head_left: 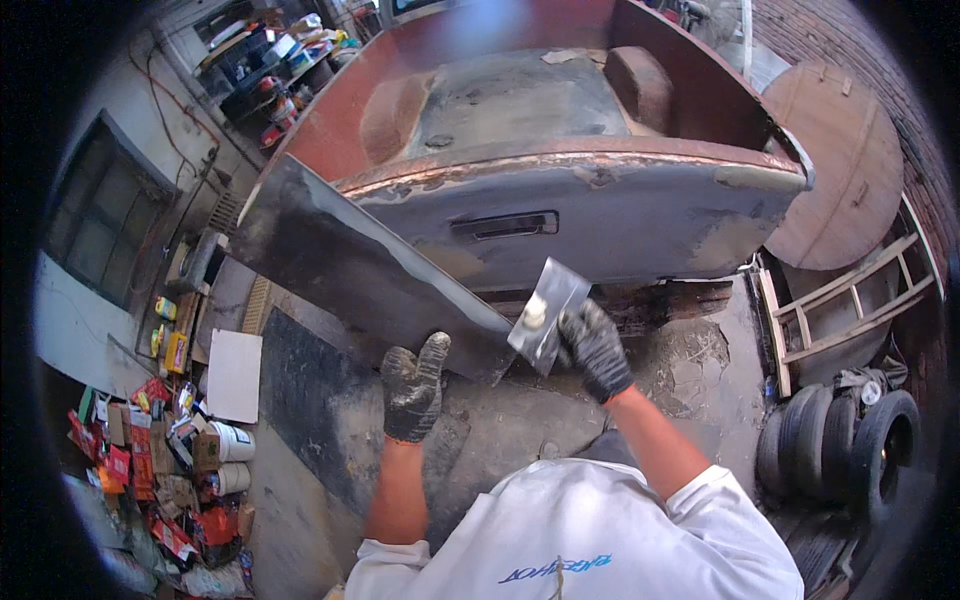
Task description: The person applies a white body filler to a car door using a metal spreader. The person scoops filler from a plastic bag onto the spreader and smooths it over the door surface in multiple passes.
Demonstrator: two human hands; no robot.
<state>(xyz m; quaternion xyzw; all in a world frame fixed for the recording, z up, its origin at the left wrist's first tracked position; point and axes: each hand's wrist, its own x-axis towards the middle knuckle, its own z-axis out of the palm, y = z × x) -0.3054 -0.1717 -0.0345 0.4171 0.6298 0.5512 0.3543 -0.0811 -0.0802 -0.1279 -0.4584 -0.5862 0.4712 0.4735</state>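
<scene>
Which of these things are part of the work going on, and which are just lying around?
Seemingly part of the work:
- thin grey sheet, in the right fingers
- pale lump on it
- dark panel, near the left fingers

Probably just lying about:
- tyres
- white buckets
- round board

Positioned on my left: a pale wall (75, 320) with a dark window (105, 210). On my right: a brick wall (850, 45). Beneath me: a grey, stained, patchy floor (525, 415). Heaped clutter (290, 48) occupies the upper left; boxes (135, 445) and white buckets (236, 442), the lower left. Right side, top to bottom: round wooden board (835, 165), ladder-like frame (852, 337), upright black tyres (868, 450)
</scene>
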